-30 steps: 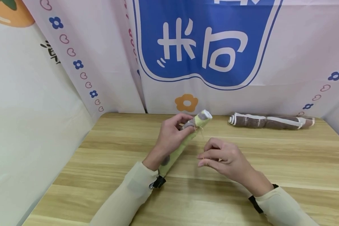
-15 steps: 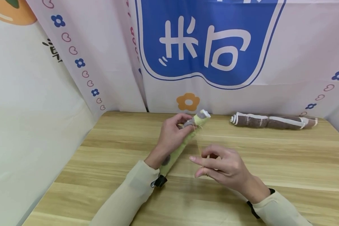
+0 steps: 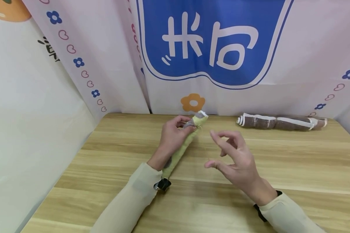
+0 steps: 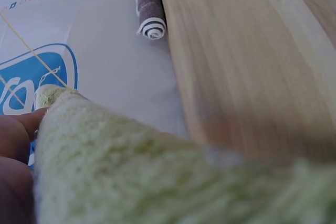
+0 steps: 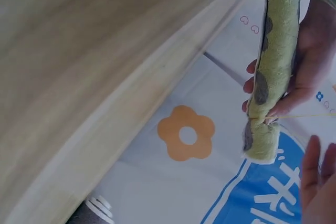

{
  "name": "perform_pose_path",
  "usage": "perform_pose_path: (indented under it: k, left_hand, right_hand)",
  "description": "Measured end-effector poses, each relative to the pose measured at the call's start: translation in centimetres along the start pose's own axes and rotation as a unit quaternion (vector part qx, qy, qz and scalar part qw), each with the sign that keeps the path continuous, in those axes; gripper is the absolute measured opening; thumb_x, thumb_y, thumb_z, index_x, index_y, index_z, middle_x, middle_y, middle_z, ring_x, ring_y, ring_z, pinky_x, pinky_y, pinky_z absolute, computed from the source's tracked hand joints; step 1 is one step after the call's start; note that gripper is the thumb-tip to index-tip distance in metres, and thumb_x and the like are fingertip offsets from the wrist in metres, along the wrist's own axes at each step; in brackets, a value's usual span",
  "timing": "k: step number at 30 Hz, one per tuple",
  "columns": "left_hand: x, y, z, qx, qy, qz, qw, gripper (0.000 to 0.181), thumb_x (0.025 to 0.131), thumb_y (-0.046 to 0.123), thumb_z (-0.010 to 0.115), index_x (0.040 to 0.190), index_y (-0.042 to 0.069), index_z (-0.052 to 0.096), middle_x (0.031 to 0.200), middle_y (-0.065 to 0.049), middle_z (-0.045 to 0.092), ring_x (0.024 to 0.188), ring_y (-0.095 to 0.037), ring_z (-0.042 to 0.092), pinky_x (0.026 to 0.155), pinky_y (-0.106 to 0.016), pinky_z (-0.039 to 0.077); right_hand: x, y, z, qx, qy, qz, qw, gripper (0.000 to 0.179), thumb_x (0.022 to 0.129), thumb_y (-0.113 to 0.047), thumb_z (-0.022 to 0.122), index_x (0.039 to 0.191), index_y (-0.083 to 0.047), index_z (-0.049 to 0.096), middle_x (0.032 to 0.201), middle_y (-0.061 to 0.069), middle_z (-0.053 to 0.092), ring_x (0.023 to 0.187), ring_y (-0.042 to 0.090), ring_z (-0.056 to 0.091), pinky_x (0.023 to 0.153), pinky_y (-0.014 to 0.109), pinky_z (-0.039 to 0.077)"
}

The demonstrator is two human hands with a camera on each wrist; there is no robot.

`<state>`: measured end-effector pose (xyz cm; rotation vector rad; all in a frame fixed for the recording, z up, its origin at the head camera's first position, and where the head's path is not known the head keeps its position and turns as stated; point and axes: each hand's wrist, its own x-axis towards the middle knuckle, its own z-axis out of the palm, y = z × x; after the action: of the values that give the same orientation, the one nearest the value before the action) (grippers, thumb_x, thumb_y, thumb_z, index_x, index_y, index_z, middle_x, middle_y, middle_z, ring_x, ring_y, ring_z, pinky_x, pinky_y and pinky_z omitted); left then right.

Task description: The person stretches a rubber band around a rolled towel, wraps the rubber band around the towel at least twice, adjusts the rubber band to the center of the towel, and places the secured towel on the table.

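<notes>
A pale green towel (image 3: pixel 180 154) with grey spots is rolled into a long tube, its white-edged far end raised. My left hand (image 3: pixel 175 137) grips it near that end, thumb on the near side. In the right wrist view the towel (image 5: pixel 279 51) is cinched just below the pinching fingers. A thin yellow band (image 5: pixel 305 116) runs taut from the cinched spot toward my right hand (image 3: pixel 240 161), whose thumb and fingers are spread apart. The left wrist view shows the band (image 4: pixel 32 50) as two strands; how it sits on the right fingers is hidden.
A brown rolled towel (image 3: pixel 291 124) with white stripes lies along the back right edge of the wooden table (image 3: pixel 221 207). Behind the table hangs a printed cloth (image 3: pixel 221 100); another white cloth (image 3: pixel 35 129) hangs at the left.
My right hand drew the band down and rightward, then rose and spread its thumb from its fingers. The left hand keeps its grip; the towel's end has shifted slightly left.
</notes>
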<state>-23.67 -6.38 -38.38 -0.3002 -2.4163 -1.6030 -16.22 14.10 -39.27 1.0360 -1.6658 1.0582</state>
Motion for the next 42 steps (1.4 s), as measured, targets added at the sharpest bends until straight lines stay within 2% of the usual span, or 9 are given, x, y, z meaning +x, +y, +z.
perform_pose_path:
  k: [3, 9, 16, 20, 23, 29, 31, 37, 42]
  left_hand:
    - [0.0, 0.2, 0.1, -0.005, 0.008, -0.012, 0.9999, 0.023, 0.09, 0.013, 0.084, 0.111, 0.008, 0.077, 0.103, -0.004, 0.076, 0.092, -0.02, 0.07, 0.074, -0.032, 0.055]
    - [-0.5, 1.2, 0.3, -0.018, 0.028, -0.004, 0.9994, 0.023, 0.09, 0.014, 0.084, 0.112, 0.009, 0.078, 0.101, -0.003, 0.077, 0.088, -0.022, 0.069, 0.07, -0.031, 0.055]
    - [-0.9, 1.9, 0.8, -0.05, 0.085, 0.052, 0.9937, 0.023, 0.092, 0.007, 0.081, 0.113, 0.004, 0.075, 0.098, -0.008, 0.075, 0.069, -0.018, 0.069, 0.058, -0.027, 0.057]
    - [-0.9, 1.9, 1.0, -0.059, 0.115, 0.077, 0.9887, 0.023, 0.092, 0.004, 0.08, 0.114, 0.002, 0.075, 0.093, -0.008, 0.073, 0.07, -0.016, 0.068, 0.057, -0.026, 0.056]
    - [-0.9, 1.9, 1.0, -0.067, 0.116, 0.086, 0.9872, 0.024, 0.093, 0.003, 0.079, 0.115, 0.001, 0.074, 0.095, -0.008, 0.073, 0.072, -0.016, 0.069, 0.059, -0.026, 0.057]
    - [-1.2, 2.0, 1.0, -0.1, 0.063, 0.133, 0.9841, 0.025, 0.094, 0.002, 0.078, 0.118, -0.001, 0.072, 0.107, -0.011, 0.074, 0.075, -0.019, 0.069, 0.063, -0.029, 0.058]
    - [-1.4, 2.1, 1.1, -0.105, 0.039, 0.155, 0.9815, 0.025, 0.094, 0.001, 0.078, 0.118, -0.001, 0.071, 0.109, -0.011, 0.074, 0.076, -0.018, 0.069, 0.063, -0.029, 0.058]
    - [-1.6, 2.4, 1.2, -0.108, -0.036, 0.215, 0.97, 0.026, 0.092, -0.004, 0.078, 0.117, -0.001, 0.072, 0.113, -0.011, 0.074, 0.076, -0.015, 0.069, 0.061, -0.031, 0.059]
    - [-1.6, 2.3, 1.2, -0.081, -0.088, 0.276, 0.9536, 0.026, 0.091, -0.002, 0.082, 0.116, 0.0, 0.074, 0.106, -0.01, 0.077, 0.072, -0.012, 0.066, 0.059, -0.031, 0.057]
  right_hand:
    - [-0.4, 0.3, -0.6, -0.056, -0.022, 0.085, 0.9945, 0.078, 0.095, -0.063, 0.062, 0.15, -0.008, 0.061, 0.123, 0.024, 0.06, 0.066, 0.011, 0.055, 0.059, 0.023, 0.048]
    - [-0.1, 0.9, -2.4, -0.113, -0.07, 0.245, 0.9605, 0.086, 0.1, -0.078, 0.035, 0.166, -0.024, 0.037, 0.131, 0.019, 0.062, 0.066, 0.012, 0.057, 0.061, 0.025, 0.052]
    - [0.5, 0.7, -3.3, -0.058, -0.115, 0.326, 0.9365, 0.067, 0.111, -0.062, 0.031, 0.157, -0.02, 0.055, 0.117, 0.011, 0.07, 0.061, 0.018, 0.065, 0.071, 0.037, 0.051]
    - [0.4, 0.0, -2.9, 0.018, -0.161, 0.361, 0.9185, 0.061, 0.115, -0.051, 0.031, 0.147, -0.011, 0.064, 0.112, 0.011, 0.071, 0.06, 0.019, 0.065, 0.074, 0.034, 0.052]
    - [0.3, -0.2, -2.7, 0.054, -0.184, 0.381, 0.9045, 0.06, 0.117, -0.047, 0.03, 0.142, -0.008, 0.067, 0.108, 0.01, 0.071, 0.058, 0.022, 0.065, 0.07, 0.033, 0.052]
    - [0.7, 0.3, -2.9, 0.095, -0.169, 0.451, 0.8709, 0.062, 0.117, -0.047, 0.029, 0.138, -0.004, 0.069, 0.106, 0.017, 0.07, 0.057, 0.028, 0.065, 0.064, 0.038, 0.06]
    - [0.8, 0.6, -3.1, 0.103, -0.157, 0.466, 0.8649, 0.063, 0.116, -0.048, 0.03, 0.138, -0.003, 0.068, 0.108, 0.019, 0.07, 0.058, 0.029, 0.066, 0.063, 0.04, 0.062]
    - [1.1, 0.7, -3.7, 0.104, -0.144, 0.462, 0.8691, 0.061, 0.113, -0.053, 0.042, 0.137, -0.003, 0.068, 0.112, 0.018, 0.071, 0.064, 0.029, 0.068, 0.069, 0.039, 0.062]
    - [1.6, 0.4, -4.2, 0.107, -0.144, 0.465, 0.8669, 0.047, 0.109, -0.043, 0.058, 0.137, -0.005, 0.067, 0.114, 0.016, 0.068, 0.064, 0.028, 0.068, 0.07, 0.037, 0.062]
